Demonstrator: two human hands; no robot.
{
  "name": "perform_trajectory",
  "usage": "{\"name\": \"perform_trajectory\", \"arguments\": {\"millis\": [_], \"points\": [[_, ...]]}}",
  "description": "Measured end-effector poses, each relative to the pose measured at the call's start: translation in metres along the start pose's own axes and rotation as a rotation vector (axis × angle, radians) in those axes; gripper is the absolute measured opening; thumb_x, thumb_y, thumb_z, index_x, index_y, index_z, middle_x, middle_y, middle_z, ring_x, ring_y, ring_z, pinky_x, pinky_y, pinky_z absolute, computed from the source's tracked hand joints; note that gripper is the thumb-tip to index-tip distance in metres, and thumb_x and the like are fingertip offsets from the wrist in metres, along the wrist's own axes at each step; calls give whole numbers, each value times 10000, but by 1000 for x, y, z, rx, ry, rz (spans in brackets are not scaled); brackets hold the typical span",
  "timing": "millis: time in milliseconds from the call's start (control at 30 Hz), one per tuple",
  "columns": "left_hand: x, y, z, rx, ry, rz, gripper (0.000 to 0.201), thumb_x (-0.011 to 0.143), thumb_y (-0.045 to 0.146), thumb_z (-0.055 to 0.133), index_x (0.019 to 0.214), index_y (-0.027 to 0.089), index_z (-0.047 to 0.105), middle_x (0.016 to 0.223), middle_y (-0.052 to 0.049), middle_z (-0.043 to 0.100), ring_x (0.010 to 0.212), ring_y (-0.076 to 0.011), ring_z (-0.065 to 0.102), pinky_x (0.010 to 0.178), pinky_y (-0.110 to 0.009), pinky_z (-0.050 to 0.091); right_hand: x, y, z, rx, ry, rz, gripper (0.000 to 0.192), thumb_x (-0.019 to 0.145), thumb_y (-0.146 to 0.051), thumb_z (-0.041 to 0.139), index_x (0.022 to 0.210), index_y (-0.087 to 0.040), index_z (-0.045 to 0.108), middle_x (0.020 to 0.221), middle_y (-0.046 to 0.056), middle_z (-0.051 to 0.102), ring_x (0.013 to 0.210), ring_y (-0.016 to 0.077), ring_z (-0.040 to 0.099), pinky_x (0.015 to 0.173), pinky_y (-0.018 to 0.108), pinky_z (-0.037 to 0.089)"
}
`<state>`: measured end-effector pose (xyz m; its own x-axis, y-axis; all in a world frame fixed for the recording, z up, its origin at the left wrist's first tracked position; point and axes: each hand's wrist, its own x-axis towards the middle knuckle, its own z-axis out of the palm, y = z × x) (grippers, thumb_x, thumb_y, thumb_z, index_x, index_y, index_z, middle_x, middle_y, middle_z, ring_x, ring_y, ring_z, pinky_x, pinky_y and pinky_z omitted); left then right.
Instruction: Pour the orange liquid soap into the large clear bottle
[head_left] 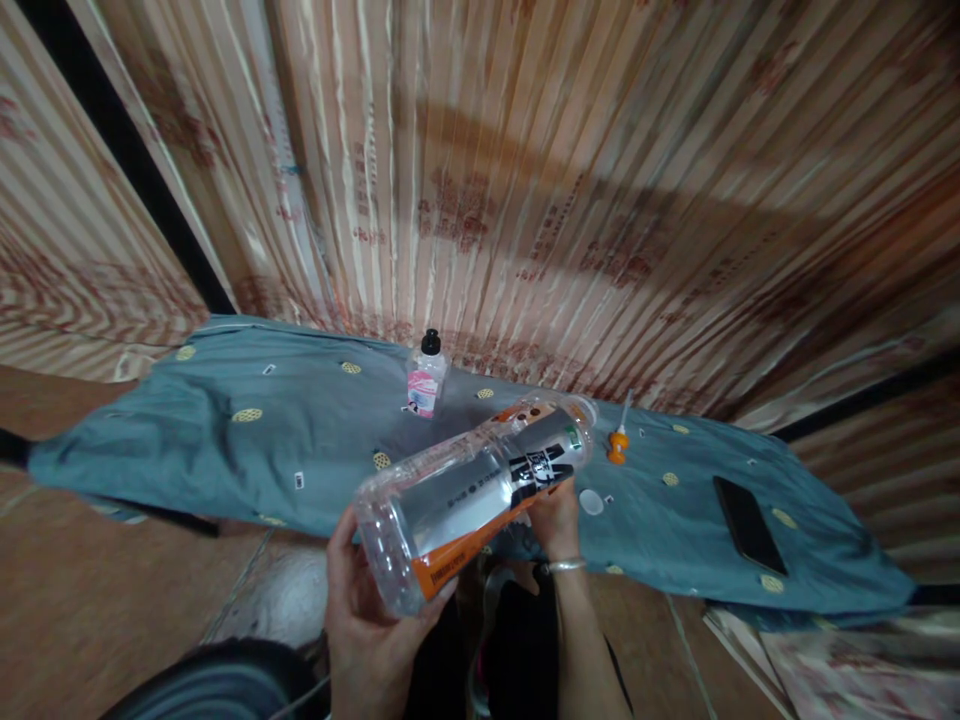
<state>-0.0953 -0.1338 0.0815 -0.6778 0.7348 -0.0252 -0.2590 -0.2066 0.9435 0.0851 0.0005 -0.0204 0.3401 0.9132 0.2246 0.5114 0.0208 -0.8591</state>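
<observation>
I hold a large clear plastic bottle (472,485) with a silver, black and orange label, lying almost on its side above the near edge of a blue-grey cloth (300,440). My left hand (371,615) cups its base. My right hand (555,520), a bangle on its wrist, grips it under the neck end. The bottle's mouth points away to the right and looks uncapped. A white cap (591,502) lies on the cloth just right of my right hand.
On the cloth stand a small pink-labelled bottle with a black cap (426,378), an orange nozzle piece with a white tube (618,440) and a black phone (748,523). Striped peach curtains hang behind. Brown floor lies at the left.
</observation>
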Motion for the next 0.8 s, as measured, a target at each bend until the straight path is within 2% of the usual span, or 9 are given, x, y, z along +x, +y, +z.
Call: {"name": "perform_trajectory", "arguments": {"millis": [267, 500, 667, 800], "points": [[1, 0, 0, -45, 2, -4, 886, 523, 327, 985, 1316, 235, 601, 1172, -71, 739, 980, -245, 751, 810, -278, 617, 1, 0, -1, -2, -1, 9, 444, 685, -471, 719, 1012, -222, 551, 991, 139, 766, 888, 309, 747, 717, 385, 591], [-1, 5, 5, -69, 20, -12, 876, 515, 299, 987, 1309, 256, 621, 1173, -61, 743, 991, -250, 754, 812, -289, 625, 0, -3, -1, 28, -20, 11, 474, 679, -510, 724, 1008, -222, 542, 1023, 164, 765, 973, 318, 745, 778, 397, 601], [4, -2, -3, -54, -12, 19, 884, 517, 263, 984, 1325, 282, 623, 1241, -57, 718, 1049, -257, 740, 846, -291, 615, 0, -5, 0, 82, -33, -20, 424, 680, -493, 721, 962, -238, 531, 1009, 160, 772, 944, 302, 755, 780, 382, 612], [5, -5, -7, -33, -47, 64, 851, 491, 223, 984, 1274, 276, 655, 1181, -44, 738, 952, -229, 761, 781, -250, 619, 2, -3, 0, 56, 0, 4, 398, 653, -479, 738, 902, -257, 520, 960, 166, 775, 896, 320, 757, 742, 395, 620]]}}
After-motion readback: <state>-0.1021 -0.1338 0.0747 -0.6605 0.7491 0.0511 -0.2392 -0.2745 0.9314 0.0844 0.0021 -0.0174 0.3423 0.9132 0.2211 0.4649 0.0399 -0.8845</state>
